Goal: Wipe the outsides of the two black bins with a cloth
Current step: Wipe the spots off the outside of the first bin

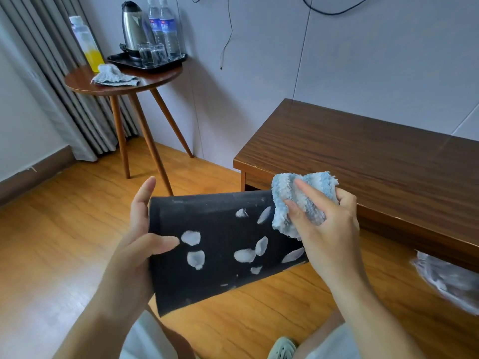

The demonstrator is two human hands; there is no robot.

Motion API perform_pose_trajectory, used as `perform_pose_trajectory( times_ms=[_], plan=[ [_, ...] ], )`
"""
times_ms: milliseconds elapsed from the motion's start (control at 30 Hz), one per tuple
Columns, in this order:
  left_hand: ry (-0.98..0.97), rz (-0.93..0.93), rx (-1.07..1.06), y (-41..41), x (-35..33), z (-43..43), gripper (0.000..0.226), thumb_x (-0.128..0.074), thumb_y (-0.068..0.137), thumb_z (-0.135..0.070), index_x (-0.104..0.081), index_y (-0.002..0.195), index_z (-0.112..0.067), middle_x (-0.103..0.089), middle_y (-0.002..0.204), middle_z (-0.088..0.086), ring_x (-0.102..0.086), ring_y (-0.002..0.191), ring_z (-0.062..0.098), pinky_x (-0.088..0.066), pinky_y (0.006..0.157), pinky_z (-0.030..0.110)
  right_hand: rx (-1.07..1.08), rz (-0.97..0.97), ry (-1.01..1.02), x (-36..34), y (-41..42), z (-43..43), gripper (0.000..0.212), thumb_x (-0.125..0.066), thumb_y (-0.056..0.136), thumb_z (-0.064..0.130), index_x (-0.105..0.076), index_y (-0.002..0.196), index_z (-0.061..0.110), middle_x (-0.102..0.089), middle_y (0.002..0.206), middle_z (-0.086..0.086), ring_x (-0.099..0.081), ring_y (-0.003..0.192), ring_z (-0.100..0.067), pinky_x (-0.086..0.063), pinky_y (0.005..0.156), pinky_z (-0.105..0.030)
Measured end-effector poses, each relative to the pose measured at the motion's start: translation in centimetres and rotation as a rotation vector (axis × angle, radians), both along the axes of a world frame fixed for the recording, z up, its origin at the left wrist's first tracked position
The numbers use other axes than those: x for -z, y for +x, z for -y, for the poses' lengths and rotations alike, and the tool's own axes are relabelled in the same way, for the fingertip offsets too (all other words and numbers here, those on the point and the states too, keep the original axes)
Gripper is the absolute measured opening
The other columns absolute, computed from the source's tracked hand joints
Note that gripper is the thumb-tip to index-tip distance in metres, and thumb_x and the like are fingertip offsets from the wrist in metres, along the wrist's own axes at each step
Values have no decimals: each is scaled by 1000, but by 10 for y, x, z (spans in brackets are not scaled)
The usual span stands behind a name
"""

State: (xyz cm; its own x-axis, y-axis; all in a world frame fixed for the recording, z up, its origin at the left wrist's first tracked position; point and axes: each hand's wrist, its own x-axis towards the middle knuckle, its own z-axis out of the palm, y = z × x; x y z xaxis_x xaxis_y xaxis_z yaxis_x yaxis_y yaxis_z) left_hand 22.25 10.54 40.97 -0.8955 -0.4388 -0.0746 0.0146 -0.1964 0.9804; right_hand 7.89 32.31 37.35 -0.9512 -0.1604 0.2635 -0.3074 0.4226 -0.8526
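At far left a round table [77, 81] carries a yellow bottle [86, 45], a grey rag [114, 76] and a tray [181, 59] with kettle [133, 27], glasses [151, 54] and two water bottles [164, 27]; nearer, the left hand [140, 242] grips the left end of a black bin [220, 255] held in the air above the floor [64, 229], thumb laid on the near face, fingers round the far edge; the bin lies on its side, long axis running left to right and tilting up a little toward the right, its near face dotted with pale smears; at its upper right corner the right hand [329, 221] is curled round a blue-white cloth [298, 200], which touches the bin's top right edge; so the smears lie left of and below the cloth, and the wiping hand is the nearer one to most of them; the coming stroke, by my reckoning, should sweep leftward along the long axis while the left hand steadies the bin; right of that stands a low brown table [363, 151], with crumpled clear plastic [448, 281] below its edge; whether that is the second bin I cannot tell.
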Motion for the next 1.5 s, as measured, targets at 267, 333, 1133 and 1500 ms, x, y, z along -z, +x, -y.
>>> perform_pose_trajectory(
  times_ms=[267, 333, 1133, 1500],
  plan=[
    [-188, 36, -24, 14, 13, -7, 126, -84, 61, -15, -11, 147, -72, -73, 117, -11, -74, 107, 22, -64, 71, 38, 35, 37, 62, 7, 5, 10, 49, -67, 88, 53, -61, 135, 43, -35, 127, 10, -44, 102, 13, -38, 76, -5],
    [-260, 38, -87, 11, 15, -9, 118, -87, 59, -29, -21, 148, -67, -70, 116, -14, -72, 106, 15, -63, 75, 31, 27, 34, 96, 8, 5, 11, 48, -66, 88, 53, -62, 135, 42, -35, 129, 10, -47, 101, 5, -36, 74, -5],
    [-73, -28, -268, -14, 50, -29, 67, -61, 78, -47, -47, 143, -52, -73, 114, -23, -72, 103, 10, -58, 92, 33, -195, -345, 688, 20, 64, 65, 52, -24, 107, 47, -32, 157, 33, -29, 164, 3, -23, 154, -22, -11, 123, -58],
    [-52, -76, -240, -24, 54, -35, 97, -88, 59, -45, -45, 146, -45, -73, 122, -12, -69, 117, 17, -58, 93, 30, -289, -297, 593, 24, 83, 76, 53, -21, 106, 46, -37, 155, 37, -23, 167, 4, -13, 157, -22, -10, 124, -56]
  ],
)
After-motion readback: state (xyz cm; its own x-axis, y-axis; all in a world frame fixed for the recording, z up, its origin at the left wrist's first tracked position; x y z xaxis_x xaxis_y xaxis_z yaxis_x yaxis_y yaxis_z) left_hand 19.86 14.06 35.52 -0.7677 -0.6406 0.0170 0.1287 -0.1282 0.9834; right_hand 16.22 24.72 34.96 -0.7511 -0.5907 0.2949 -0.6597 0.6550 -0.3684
